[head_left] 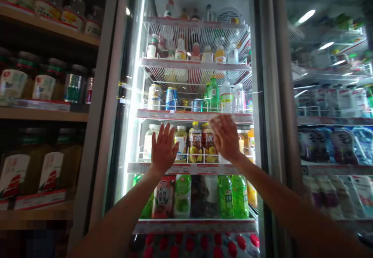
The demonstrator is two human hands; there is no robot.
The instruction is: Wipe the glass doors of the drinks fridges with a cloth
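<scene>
My left hand (pixel 164 149) is raised with its palm forward and fingers spread, holding nothing. It is in front of the glass-fronted drinks cooler, level with the shelf of tea bottles (pixel 195 143). Higher and to the right, my right hand (pixel 227 139) reaches toward the cooler front, its fingers blurred. At its fingertips is a pale, crumpled patch that looks like a cloth (pixel 217 121), pressed under the fingers. Whether either palm touches the glass is hard to make out. Behind my hands, a white price rail (pixel 192 168) runs across the shelf.
Cans (pixel 171 98) and a green bottle (pixel 214 95) stand on the shelf above. Green drink bottles (pixel 225 196) and red-capped bottles (pixel 189 244) fill the lower levels. Jars (pixel 16 81) line wooden shelves at left. A metal door frame (pixel 279 95) separates another cooler at right.
</scene>
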